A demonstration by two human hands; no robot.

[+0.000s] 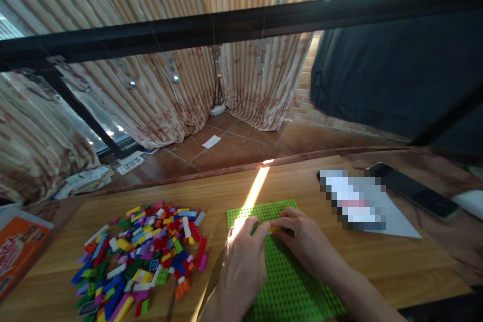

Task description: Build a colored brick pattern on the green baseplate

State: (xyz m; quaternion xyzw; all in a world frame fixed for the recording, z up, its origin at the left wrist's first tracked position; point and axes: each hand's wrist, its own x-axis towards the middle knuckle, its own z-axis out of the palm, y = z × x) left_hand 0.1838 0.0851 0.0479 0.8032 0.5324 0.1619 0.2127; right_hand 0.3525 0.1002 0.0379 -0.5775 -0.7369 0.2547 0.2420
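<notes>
A green studded baseplate point(290, 282) lies on the wooden table in front of me. Over its far part, my left hand point(243, 256) rests with curled fingers, its thumb reaching toward my right fingertips; whatever it may hold is hidden. My right hand point(302, 239) pinches a small yellow toy brick point(273, 230) low against the baseplate. The brick is mostly covered by fingers, and a trace of blue shows beside it. To the left of my hands is a loose pile of multicoloured toy bricks point(151, 246).
An orange printed package point(22, 246) lies at the table's left. On the right are a pixelated object point(350, 201), a white sheet point(403, 226) and a dark phone point(415, 191). A black bar point(234, 25) crosses before the curtains. Sunlight streaks the wooden table point(211, 196).
</notes>
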